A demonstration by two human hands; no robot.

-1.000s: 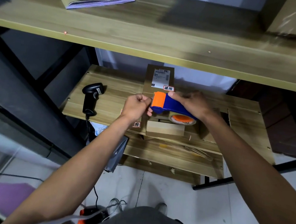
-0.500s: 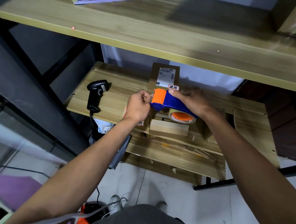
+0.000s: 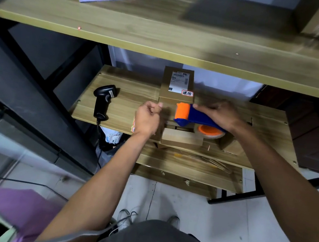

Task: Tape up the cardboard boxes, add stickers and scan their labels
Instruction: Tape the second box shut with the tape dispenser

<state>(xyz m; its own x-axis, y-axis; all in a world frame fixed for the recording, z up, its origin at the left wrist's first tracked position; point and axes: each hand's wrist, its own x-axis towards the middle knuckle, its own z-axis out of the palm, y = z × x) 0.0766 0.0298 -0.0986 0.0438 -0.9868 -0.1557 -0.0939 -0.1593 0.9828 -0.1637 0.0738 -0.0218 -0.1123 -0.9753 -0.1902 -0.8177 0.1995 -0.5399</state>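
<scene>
- The right hand is wrapped over the blue handle of the tape dispenser, with a fingertip out near its orange head. The roll of tape hangs under the wrist end.
- The dispenser lies roughly left to right. Its orange head points at the left hand, and a short gap lies between the two.
- The left hand is curled into a loose fist, thumb side up, just beside the orange head. It may be pinching the loose end of clear tape, but I cannot tell, as no tape shows in the gap.
- The small cardboard box being worked on sits right under both hands at the front edge of the lower shelf. Its long side runs the same way as the dispenser.
- My guess is that a strip would be laid along that left-to-right line. The right hand is over the box and the left is at its left end, so the right is better placed to do the pulling.
- Just behind the hands is a second box, which already carries a white label and a small red-edged sticker.
- The black scanner lies well to the left on the same shelf, nearer the left hand.
</scene>
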